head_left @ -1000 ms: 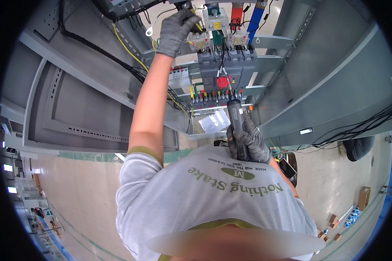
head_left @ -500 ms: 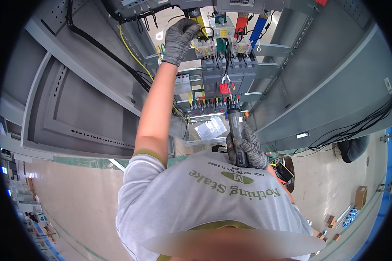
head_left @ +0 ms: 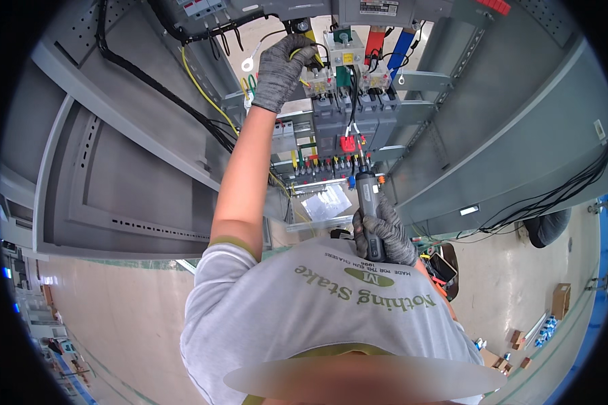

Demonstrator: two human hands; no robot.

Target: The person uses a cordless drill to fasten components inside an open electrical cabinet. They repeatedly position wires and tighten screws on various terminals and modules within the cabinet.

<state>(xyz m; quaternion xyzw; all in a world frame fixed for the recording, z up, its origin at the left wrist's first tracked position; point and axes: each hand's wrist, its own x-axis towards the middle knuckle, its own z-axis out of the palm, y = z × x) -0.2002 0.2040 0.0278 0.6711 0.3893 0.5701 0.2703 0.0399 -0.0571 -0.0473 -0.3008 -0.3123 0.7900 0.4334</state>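
Note:
My left hand (head_left: pixel 282 73), in a grey knit glove, reaches to the yellow busbar (head_left: pixel 310 35) at the left of the row. Its fingers are bent together beside thin black and yellow wires; what sits between them is hidden. Just right of it is a clear-covered block (head_left: pixel 319 82) with small red terminals. My right hand (head_left: pixel 390 233), also gloved, grips a grey and black electric screwdriver (head_left: pixel 369 196) close to my chest. The screwdriver's bit points up and away, toward a red lug-like part (head_left: pixel 347 144) on the front of the grey circuit breaker (head_left: pixel 327 121).
Red (head_left: pixel 374 42) and blue busbars (head_left: pixel 402 48) stand right of a green-topped one. A loose white ring-ended wire (head_left: pixel 248 64) hangs left. Grey cabinet walls (head_left: pixel 500 135) flank both sides. Black cables (head_left: pixel 561 196) droop on the right panel. Papers (head_left: pixel 327 202) lie inside low down.
The view has shifted slightly. My left hand has stayed at the yellow busbar, its fingers a little differently bent. My right hand still holds the screwdriver, nearly in place.

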